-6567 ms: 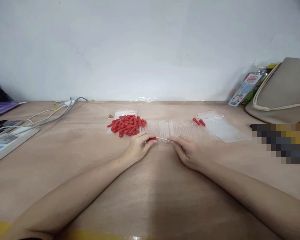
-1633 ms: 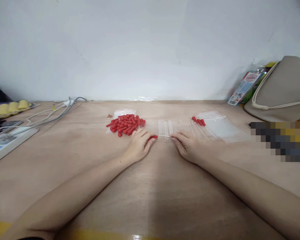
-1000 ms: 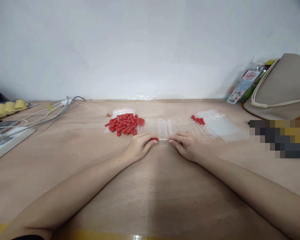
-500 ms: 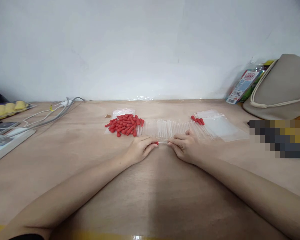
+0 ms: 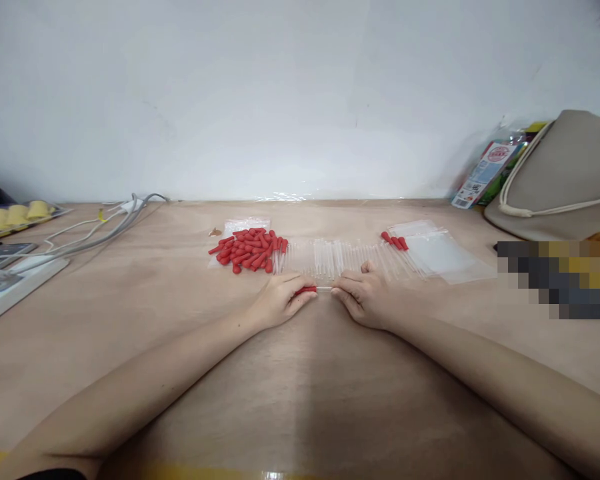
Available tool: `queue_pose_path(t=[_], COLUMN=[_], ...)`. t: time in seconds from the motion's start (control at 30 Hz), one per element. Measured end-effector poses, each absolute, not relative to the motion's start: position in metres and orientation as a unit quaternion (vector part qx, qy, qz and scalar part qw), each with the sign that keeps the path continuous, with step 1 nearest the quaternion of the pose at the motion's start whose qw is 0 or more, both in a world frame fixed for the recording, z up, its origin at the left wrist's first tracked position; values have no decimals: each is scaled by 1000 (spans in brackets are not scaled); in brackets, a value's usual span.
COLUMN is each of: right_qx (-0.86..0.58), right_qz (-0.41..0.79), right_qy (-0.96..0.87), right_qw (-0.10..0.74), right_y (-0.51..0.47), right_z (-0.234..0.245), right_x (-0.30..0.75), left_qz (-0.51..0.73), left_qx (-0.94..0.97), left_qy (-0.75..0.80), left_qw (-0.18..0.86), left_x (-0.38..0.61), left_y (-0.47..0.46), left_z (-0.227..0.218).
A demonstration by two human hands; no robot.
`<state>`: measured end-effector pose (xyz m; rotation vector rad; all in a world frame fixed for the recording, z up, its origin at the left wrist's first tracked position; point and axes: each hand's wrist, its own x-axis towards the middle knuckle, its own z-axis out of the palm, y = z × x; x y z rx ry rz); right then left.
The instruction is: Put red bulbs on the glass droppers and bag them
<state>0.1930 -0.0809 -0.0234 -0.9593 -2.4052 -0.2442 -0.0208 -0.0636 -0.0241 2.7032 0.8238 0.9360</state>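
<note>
My left hand point(image 5: 283, 300) is closed on a red rubber bulb point(image 5: 307, 289), which shows between thumb and fingers. A thin clear dropper tube point(image 5: 325, 289) spans the gap from the bulb to my right hand point(image 5: 364, 297), whose fingers pinch its other end. How far the tube sits inside the bulb is hidden by my fingers. Just beyond my hands lies a row of clear tubes point(image 5: 330, 257). A heap of red bulbs point(image 5: 245, 250) rests left of the row, and at its right end several tubes carry red bulbs point(image 5: 395, 241).
Clear plastic bags point(image 5: 443, 250) lie at the right and under the heap. Further right stand a grey bag point(image 5: 565, 173) with a cord and a printed package point(image 5: 483, 173). At the left are a power strip point(image 5: 27, 287), cables point(image 5: 100, 230) and a tray of yellow items point(image 5: 17, 217).
More of the red bulb now shows between my left fingers and thumb. My right hand has shifted slightly left, and the visible stretch of tube is a little shorter.
</note>
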Motion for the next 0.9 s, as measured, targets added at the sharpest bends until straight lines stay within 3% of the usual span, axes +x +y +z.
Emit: queue_pose_path(t=[0.4,0.53,0.7,0.9], right_qx=[-381,-379,-516,-728], right_qz=[-126,-164,-134,-81], right_qy=[-881,-876,-792,-671], right_qw=[252,248,298,118], right_y=[-78,-77,-57,-32], right_z=[-24,-15,-4,6], right_x=[188,196,231,280], left_qz=[323,364,389,361], left_qx=[898,886,869,881], left_qy=[286,283,306,304], left_qw=[89,45,-4,20], left_x=[-20,-22,-25,-24], left_y=[-59,-57,-57,-56], left_z=[-24,-24,-25,-25])
